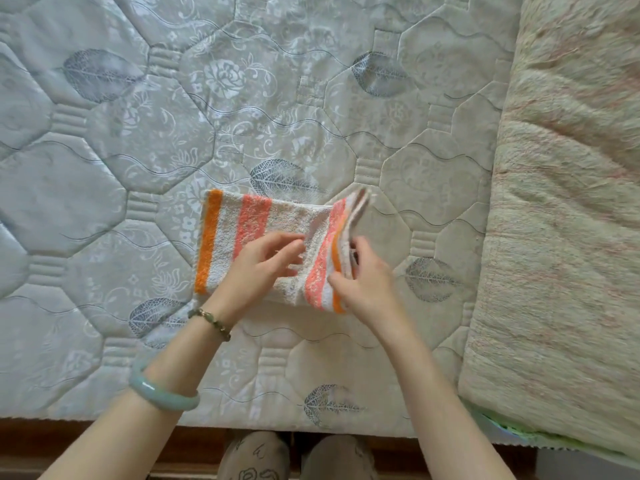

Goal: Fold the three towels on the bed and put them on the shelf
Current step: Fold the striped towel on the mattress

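The blanket [568, 216] on the right is smeared with blur and runs off the frame's edge. The right hand [363, 278] covers the striped towel [249, 237]'s folded layers; its fingertips disappear among them.

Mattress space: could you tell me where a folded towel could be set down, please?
The mattress is bare left of and beyond the striped towel. It is crowded where the left hand and right hand work, and the blanket covers the right.

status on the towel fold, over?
Left hand flat on striped towel, pinning it to mattress. Right hand gripping towel's raised right end, mid-fold. Nothing in the way; shelf not in view.
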Demonstrator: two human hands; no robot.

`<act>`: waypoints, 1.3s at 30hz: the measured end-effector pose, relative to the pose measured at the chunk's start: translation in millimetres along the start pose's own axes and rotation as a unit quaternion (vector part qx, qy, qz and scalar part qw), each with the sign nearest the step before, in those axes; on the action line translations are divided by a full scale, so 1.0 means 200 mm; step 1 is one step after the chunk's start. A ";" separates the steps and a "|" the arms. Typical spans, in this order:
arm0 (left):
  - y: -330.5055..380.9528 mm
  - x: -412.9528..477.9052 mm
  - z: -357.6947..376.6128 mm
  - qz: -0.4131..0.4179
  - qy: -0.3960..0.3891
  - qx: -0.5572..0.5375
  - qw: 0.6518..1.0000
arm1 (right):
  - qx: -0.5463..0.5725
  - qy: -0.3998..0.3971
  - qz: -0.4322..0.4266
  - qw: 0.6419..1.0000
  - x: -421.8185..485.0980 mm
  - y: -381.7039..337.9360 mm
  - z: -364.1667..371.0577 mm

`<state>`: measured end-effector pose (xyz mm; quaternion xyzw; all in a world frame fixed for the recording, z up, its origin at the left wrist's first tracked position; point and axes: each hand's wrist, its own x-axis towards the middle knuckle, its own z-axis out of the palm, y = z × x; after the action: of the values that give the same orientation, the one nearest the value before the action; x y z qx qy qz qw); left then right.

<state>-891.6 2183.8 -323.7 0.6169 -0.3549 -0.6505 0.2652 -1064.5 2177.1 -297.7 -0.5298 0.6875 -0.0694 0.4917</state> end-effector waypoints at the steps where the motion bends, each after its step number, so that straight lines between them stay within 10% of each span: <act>1: 0.02 0.00 -0.01 -0.015 -0.003 -0.049 0.999 | -0.013 0.008 -0.030 0.999 -0.02 -0.06 0.07; 8: -0.10 0.08 -0.30 -0.005 0.159 0.021 0.987 | -0.119 -0.006 -0.163 0.979 -0.06 -0.27 0.60; 18: -0.40 0.15 -0.48 -0.029 0.181 0.175 0.967 | -0.380 -0.078 -0.229 0.893 -0.03 0.03 0.88; 24: -0.40 0.13 -0.41 0.020 0.271 0.362 0.892 | -0.202 0.143 -0.253 0.935 0.17 -0.05 0.71; 29: -0.48 0.21 -0.41 0.148 0.151 0.600 0.771 | -0.325 0.133 -0.259 0.900 0.46 -0.01 0.70; 39: -0.60 0.23 -0.42 0.123 0.098 0.568 0.808 | -0.360 0.103 -0.226 0.899 0.41 0.13 0.75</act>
<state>-802.5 2209.9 -446.3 0.6691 -0.7059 -0.2313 -0.0215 -965.3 2187.1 -440.1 -0.8017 0.5743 0.0192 0.1644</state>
